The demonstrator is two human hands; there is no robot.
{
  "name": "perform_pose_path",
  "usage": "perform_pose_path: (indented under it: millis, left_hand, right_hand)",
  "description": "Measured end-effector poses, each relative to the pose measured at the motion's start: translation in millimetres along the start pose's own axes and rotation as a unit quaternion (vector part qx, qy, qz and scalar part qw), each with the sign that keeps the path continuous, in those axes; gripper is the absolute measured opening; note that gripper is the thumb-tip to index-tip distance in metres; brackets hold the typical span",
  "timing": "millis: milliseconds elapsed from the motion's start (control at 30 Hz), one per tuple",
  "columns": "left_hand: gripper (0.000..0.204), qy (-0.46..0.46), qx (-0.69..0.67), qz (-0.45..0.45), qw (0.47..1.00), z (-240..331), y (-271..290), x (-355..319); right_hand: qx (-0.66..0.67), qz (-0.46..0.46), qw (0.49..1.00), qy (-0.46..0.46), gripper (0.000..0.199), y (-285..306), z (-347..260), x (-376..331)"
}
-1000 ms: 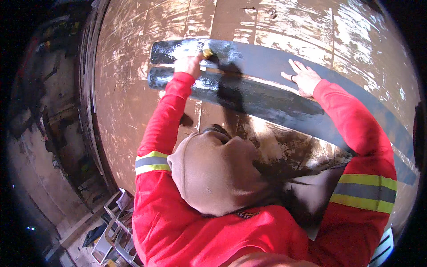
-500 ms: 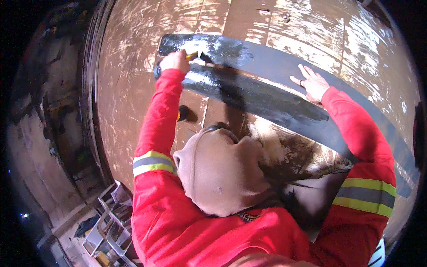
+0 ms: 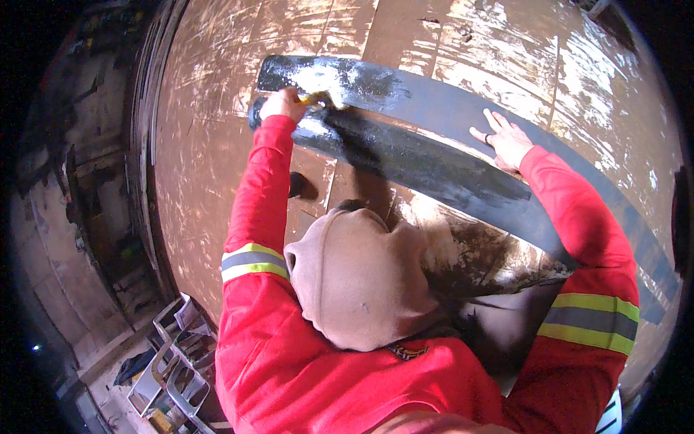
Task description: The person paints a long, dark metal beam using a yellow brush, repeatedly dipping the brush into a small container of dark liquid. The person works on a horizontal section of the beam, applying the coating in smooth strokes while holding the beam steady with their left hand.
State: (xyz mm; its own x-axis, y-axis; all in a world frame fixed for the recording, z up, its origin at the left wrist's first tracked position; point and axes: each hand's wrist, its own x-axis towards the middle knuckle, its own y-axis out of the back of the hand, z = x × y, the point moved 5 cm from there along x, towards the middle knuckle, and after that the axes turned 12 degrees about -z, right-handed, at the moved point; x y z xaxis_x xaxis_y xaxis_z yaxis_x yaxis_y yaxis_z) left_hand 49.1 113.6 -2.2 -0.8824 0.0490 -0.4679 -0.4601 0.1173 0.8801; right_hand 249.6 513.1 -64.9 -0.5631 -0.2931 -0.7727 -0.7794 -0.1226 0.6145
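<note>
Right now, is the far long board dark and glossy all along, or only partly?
Only partly: the far board is dark and glossy toward its left end, but dull grey beside the right hand.

The left hand (image 3: 282, 106) is curled into a closed grip, its back turned up; the left wrist (image 3: 277, 123) looks nearly straight, though it is too small here to be sure. Behind that hand, the left forearm (image 3: 262, 181) reaches forward. The right hand (image 3: 509, 141), well apart to the right and slightly nearer the body, is flat, palm down, fingers (image 3: 495, 125) spread forward and leftward. The right forearm (image 3: 567, 192) slants back from it to a bent elbow (image 3: 611, 254).
</note>
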Motion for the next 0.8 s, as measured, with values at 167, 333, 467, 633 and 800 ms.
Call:
perform_pose_path:
  millis: [167, 333, 467, 633, 800]
  left_hand:
    - [0.022, -0.006, 0.098, 0.056, 0.994, 3.7, -5.4, 7.0]
    - [0.025, -0.173, -0.055, 0.003, 0.983, 56.5, 1.9, -45.1]
    - [0.02, -0.228, -0.296, 0.04, 0.927, 0.6, 45.3, -99.2]
    - [0.013, -0.054, -0.171, 0.079, 0.981, -105.9, 105.1, -203.4]
    - [0.017, 0.008, 0.014, -0.006, 1.0, -140.1, 67.9, -230.6]
  right_hand:
    - [0.021, 0.001, 1.0, 0.005, 0.083, -0.4, 0.9, -4.3]
    - [0.028, 0.004, 1.0, 0.009, 0.083, 5.6, -0.7, -4.5]
    - [0.025, -0.001, 1.0, 0.006, 0.082, 10.1, -5.7, -4.3]
    - [0.002, -0.01, 1.0, 0.015, 0.084, 7.9, -3.2, -4.7]
    - [-0.035, -0.007, 0.999, 0.015, 0.081, 10.8, -11.3, 1.9]
